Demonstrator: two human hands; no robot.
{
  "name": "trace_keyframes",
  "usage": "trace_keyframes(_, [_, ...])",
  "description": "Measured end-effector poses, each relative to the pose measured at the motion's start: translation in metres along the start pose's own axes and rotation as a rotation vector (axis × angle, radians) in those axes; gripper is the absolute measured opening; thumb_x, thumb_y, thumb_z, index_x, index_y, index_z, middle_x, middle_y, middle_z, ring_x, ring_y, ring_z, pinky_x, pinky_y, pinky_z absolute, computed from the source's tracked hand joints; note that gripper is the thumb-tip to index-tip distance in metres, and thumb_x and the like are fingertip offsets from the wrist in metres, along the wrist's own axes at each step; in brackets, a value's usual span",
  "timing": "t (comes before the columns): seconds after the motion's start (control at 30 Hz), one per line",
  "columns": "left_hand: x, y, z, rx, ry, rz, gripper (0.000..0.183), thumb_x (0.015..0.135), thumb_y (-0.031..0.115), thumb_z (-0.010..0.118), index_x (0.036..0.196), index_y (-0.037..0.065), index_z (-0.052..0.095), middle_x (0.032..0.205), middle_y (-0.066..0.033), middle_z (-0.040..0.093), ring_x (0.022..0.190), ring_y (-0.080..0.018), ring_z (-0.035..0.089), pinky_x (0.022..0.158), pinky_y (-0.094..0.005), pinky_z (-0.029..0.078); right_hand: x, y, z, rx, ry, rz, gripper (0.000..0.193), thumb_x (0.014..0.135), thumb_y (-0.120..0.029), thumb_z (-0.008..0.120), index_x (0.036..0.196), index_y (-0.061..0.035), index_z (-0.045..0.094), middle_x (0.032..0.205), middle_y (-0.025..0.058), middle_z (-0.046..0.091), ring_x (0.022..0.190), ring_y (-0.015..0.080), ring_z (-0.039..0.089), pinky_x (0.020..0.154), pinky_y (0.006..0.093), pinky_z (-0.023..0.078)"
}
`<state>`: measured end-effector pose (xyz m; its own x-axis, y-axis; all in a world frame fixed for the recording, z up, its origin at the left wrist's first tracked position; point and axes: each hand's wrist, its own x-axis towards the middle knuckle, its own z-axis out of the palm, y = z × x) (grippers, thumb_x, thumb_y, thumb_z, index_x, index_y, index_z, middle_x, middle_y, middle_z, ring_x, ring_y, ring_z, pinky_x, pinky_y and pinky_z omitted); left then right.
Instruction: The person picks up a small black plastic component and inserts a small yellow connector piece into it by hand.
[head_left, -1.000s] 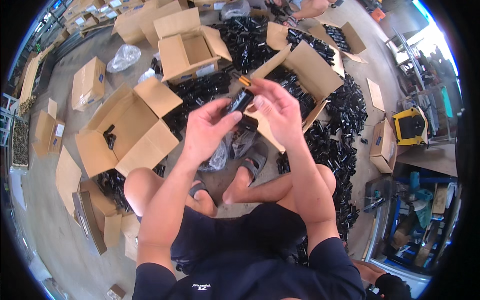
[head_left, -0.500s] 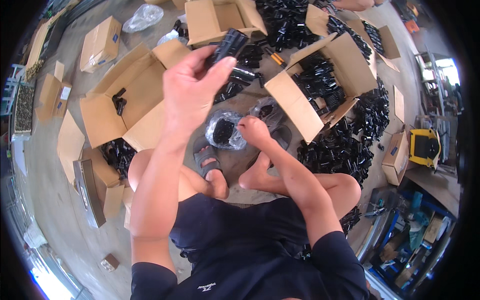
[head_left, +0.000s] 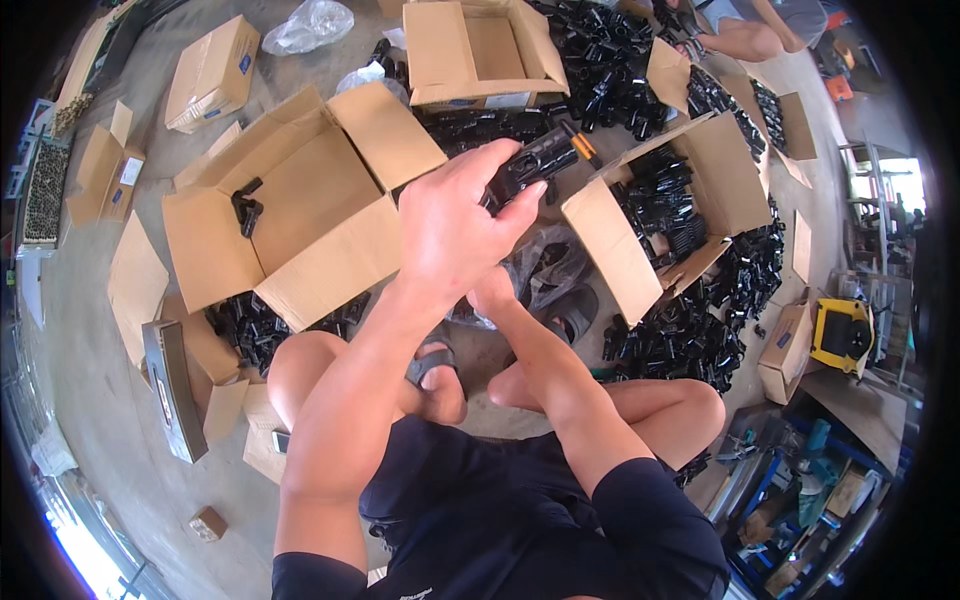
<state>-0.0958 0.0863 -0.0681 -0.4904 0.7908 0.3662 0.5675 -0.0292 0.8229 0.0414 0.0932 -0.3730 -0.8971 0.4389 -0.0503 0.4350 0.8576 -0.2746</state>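
Observation:
My left hand (head_left: 455, 225) is raised in front of me, its thumb and fingers closed round several glossy black plastic parts (head_left: 535, 165). Lower down, partly behind my left wrist, is my right hand (head_left: 492, 292); its fingers are hidden. Close to it lies a clear plastic bag (head_left: 548, 262) with black pieces inside. A second clear bag between my feet is mostly covered by my arms. To the left stands an open cardboard box (head_left: 310, 190) with a few black parts (head_left: 246, 207) in it. The open box (head_left: 735, 170) at the right holds many black parts.
Heaps of black parts (head_left: 670, 345) cover the floor at the right and far side. Another open box (head_left: 440, 60) stands ahead, and a closed carton (head_left: 212, 75) at far left. An orange-banded black object (head_left: 582, 146) lies beyond my left hand. Another person's leg (head_left: 745, 40) shows far right.
My left hand has moved right and turned, still gripping the black parts. My right hand is now partly hidden behind the left wrist. The whole view has shifted slightly.

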Motion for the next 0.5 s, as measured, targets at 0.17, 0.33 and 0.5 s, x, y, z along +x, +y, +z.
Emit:
trace_keyframes(0.17, [0.001, -0.008, -0.001, 0.162, 0.084, 0.183, 0.037, 0.074, 0.019, 0.082, 0.107, 0.008, 0.069, 0.096, -0.0087, 0.074, 0.079, -0.0296, 0.071, 0.068, -0.0378, 0.058, -0.011, -0.007, -0.038, 0.419, 0.180, 0.235, 0.021, 0.090, -0.018, 0.069, 0.092, 0.0012, 0.061, 0.073, 0.0165, 0.070, 0.065, 0.0305, 0.071, 0.061, 0.0439, 0.056])
trace_keyframes(0.33, [-0.001, 0.004, 0.005, 0.198, 0.086, 0.338, 0.039, 0.074, 0.016, 0.083, 0.110, 0.006, 0.070, 0.100, -0.0116, 0.074, 0.084, -0.0300, 0.072, 0.073, -0.0378, 0.058, -0.050, 0.007, -0.142, 1.099, 0.083, 0.547, 0.019, 0.091, -0.015, 0.073, 0.092, 0.0004, 0.061, 0.073, 0.0093, 0.069, 0.066, 0.0140, 0.068, 0.060, 0.0295, 0.055])
trace_keyframes(0.5, [-0.014, 0.018, 0.009, 0.259, 0.033, 0.425, 0.040, 0.073, 0.016, 0.083, 0.109, 0.005, 0.070, 0.102, -0.0112, 0.074, 0.087, -0.0293, 0.072, 0.076, -0.0376, 0.058, -0.084, 0.015, -0.250, 1.275, 0.229, 0.489, 0.016, 0.090, -0.002, 0.072, 0.093, -0.0028, 0.057, 0.081, 0.0026, 0.063, 0.064, 0.0096, 0.063, 0.055, 0.0237, 0.051])
